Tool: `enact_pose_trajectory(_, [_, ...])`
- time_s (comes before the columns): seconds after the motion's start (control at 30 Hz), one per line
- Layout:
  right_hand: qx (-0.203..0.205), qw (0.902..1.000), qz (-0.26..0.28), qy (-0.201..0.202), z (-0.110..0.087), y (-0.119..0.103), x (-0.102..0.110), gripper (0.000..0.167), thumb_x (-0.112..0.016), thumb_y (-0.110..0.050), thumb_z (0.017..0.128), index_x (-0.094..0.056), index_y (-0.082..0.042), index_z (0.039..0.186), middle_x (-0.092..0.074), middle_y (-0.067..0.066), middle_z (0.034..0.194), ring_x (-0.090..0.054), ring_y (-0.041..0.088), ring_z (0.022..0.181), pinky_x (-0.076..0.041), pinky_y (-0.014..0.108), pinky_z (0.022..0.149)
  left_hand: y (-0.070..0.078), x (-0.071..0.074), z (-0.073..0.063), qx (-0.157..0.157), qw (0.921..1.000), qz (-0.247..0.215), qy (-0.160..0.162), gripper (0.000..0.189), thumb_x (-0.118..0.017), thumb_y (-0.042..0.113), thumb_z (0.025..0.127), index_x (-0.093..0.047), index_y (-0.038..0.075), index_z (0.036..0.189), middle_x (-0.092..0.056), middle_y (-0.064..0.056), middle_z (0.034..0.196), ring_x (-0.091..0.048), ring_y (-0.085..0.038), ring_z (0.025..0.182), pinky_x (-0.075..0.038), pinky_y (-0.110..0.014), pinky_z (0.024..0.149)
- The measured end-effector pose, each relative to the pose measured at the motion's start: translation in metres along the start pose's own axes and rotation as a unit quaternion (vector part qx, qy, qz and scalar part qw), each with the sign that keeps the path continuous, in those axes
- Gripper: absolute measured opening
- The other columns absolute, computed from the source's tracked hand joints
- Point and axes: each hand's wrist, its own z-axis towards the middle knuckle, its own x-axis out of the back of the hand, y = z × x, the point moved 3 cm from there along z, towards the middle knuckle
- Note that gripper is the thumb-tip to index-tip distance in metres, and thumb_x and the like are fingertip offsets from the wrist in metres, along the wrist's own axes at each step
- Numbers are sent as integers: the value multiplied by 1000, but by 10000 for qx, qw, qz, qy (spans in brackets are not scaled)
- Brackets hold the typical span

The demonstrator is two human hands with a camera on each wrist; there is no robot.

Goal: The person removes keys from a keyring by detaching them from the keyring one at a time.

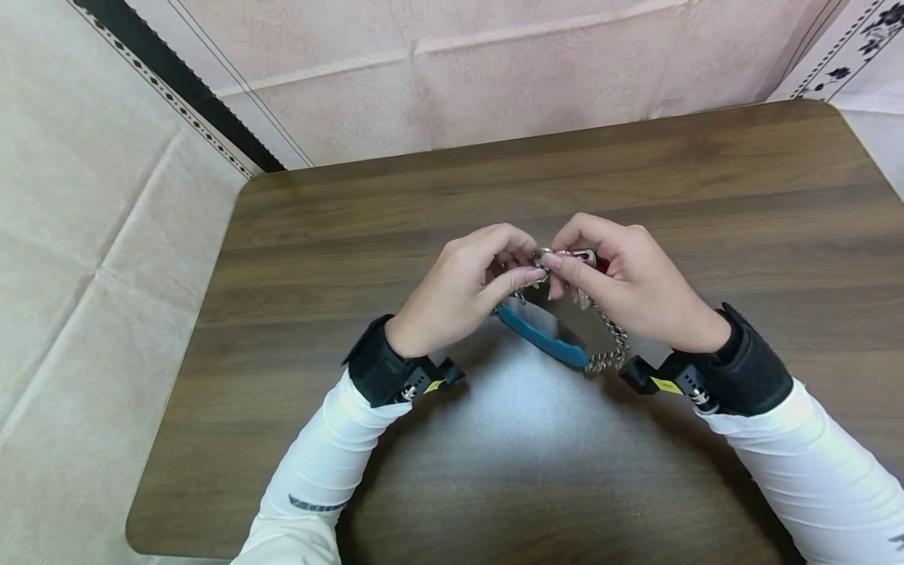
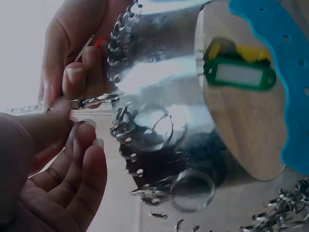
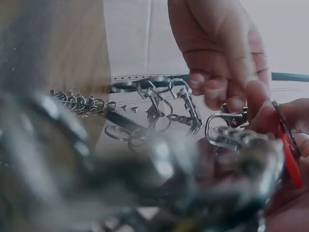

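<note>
A shiny metal plate [image 2: 169, 29] with a blue handle [image 1: 540, 337] hangs between my hands, with rows of small metal snap hooks [image 3: 190, 113] and rings [image 2: 193, 190] along its edge. My left hand [image 1: 469, 282] pinches one of the small metal hooks at the plate's edge between thumb and fingers. Opposite it, my right hand [image 1: 621, 275] pinches a small metal piece with thumb and index finger. A red tag [image 3: 289, 159] shows at the right hand, partly hidden by its fingers. The fingertips of both hands nearly meet.
Through the plate's oval opening, a green tag [image 2: 241, 75] with a white label and a blurred yellow one [image 2: 253, 52] show. Beneath everything lies a brown wooden table [image 1: 395, 204]. Pale patterned cloth [image 1: 494, 78] covers the area beyond its far edge.
</note>
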Motion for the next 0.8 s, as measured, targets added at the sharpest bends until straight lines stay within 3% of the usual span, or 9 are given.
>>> enact_pose_trajectory(0.1, [-39,10000,78,-5,0,0,0,11,-60,3,99,-64,-5,93,-67,-2,72,-55,11,60,-46,21,54,-2,-1,0,64,9999,10,-98,9,-66,10,98,-66,3,104,-66,-5,95,-59,-10,81,-51,-24,71])
enact_pose_trajectory(0.27, [-116,9998,152,-39,0,0,0,11,-59,3,99,-64,-6,94,-67,-2,73,-57,12,61,-48,22,55,-3,0,-1,-147,9999,20,46,8,-66,10,99,-67,2,102,-65,-5,94,-59,-10,81,-51,-24,70])
enact_pose_trajectory(0.57, [-165,9997,161,-130,0,0,1,11,-59,2,99,-65,-6,96,-69,3,75,-57,11,61,-47,22,54,-1,3,-1,-213,9998,-31,19,7,-61,6,101,-61,1,104,-62,-8,97,-60,-13,87,-54,-23,79])
enact_pose_trajectory(0.8, [-204,9993,170,-274,0,1,0,12,-60,1,99,-67,-8,101,-71,3,80,-57,12,63,-45,22,54,1,3,-2,-354,9986,252,312,7,-60,8,101,-58,2,104,-64,-5,89,-59,-11,80,-49,-22,72])
